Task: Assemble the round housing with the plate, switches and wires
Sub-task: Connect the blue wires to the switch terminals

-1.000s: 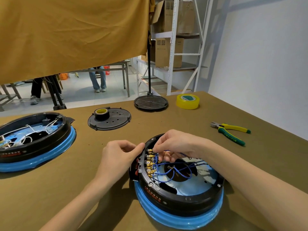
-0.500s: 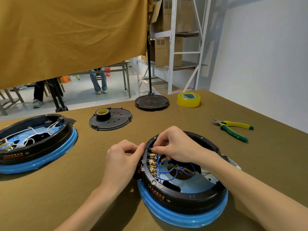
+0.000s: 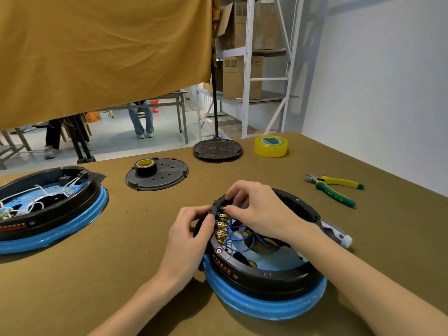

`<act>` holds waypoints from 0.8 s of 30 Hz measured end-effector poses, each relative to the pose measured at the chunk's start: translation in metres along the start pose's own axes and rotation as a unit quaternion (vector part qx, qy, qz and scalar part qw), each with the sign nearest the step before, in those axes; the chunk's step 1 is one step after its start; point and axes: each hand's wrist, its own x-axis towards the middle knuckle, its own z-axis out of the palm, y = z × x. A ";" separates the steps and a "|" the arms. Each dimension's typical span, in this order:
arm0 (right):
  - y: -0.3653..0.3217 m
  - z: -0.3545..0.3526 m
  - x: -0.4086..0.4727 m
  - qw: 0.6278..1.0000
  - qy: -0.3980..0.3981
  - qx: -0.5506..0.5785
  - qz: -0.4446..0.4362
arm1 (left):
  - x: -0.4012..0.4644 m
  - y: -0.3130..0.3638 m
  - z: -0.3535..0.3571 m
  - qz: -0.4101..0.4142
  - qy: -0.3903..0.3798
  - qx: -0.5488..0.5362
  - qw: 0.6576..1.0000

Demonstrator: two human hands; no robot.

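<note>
Brass terminals (image 3: 221, 225) line the left inner wall of the round housing (image 3: 264, 270), which sits on the desk (image 3: 135, 251) close to us, blue wires (image 3: 238, 241) looping from them across the floor of the shell. We judge the risk to be here: a fingertip pushing at an angle could bend a terminal or pull a neighbouring wire off its tab, and the housing could skid if the bracing grip slackens. Our left hand (image 3: 191, 235) is curled over the outer rim, thumb pressing the black switch block (image 3: 214, 209). Our right hand (image 3: 257, 209) reaches over the rim, fingers bent, thumb and forefinger pinched at the topmost terminal; whether a connector sits between them we cannot tell. Pliers (image 3: 335, 187) lie well apart, untouched.
</note>
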 end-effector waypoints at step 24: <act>0.007 -0.005 0.002 0.995 -0.103 0.011 -0.011 | -0.001 0.001 -0.006 0.051 0.018 0.025 0.998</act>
